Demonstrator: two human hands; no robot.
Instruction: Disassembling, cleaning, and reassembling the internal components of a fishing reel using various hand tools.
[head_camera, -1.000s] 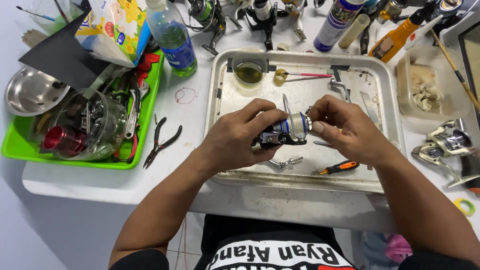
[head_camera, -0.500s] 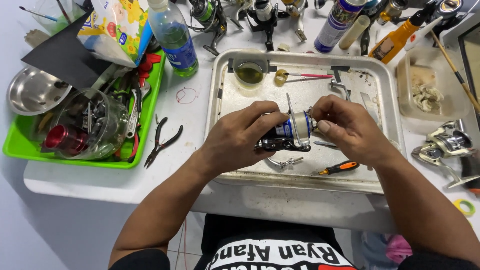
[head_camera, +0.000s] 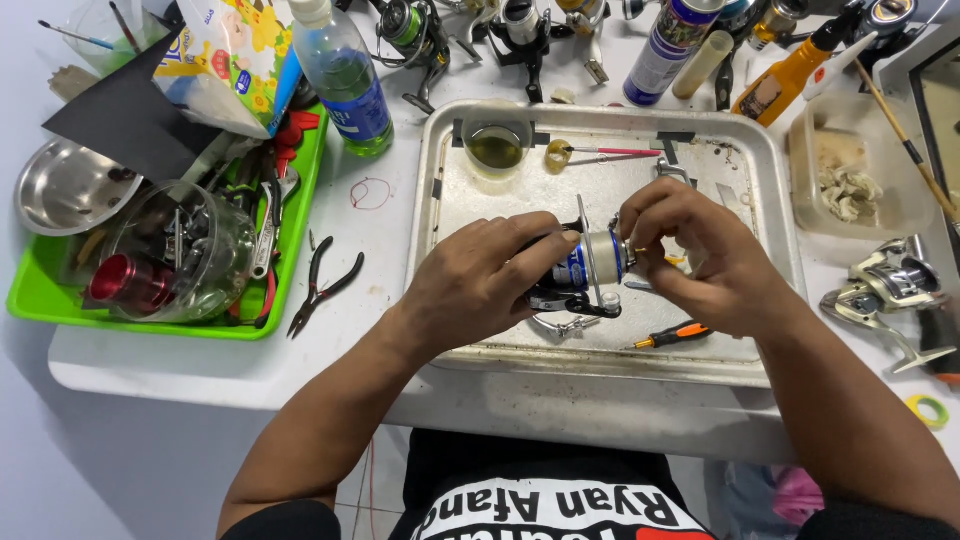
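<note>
Two hands meet over a metal tray (head_camera: 770, 200) on the white surface (head_camera: 200, 370). The left hand (head_camera: 480, 285) is wrapped round the dark body of a fishing reel (head_camera: 585, 275), hiding most of it; the right hand (head_camera: 700, 255) pinches the front of its silver-and-blue spool, fingers curled. The reel is held just above the tray's middle. An orange-handled screwdriver (head_camera: 670, 335) lies just nearer than the right hand. Black pliers (head_camera: 325, 290) lie left of the tray, beside a green tray (head_camera: 40, 300) of tools. Farther back in the metal tray stands a small cup of yellowish liquid (head_camera: 497, 148), and beyond it a plastic bottle (head_camera: 345, 80).
</note>
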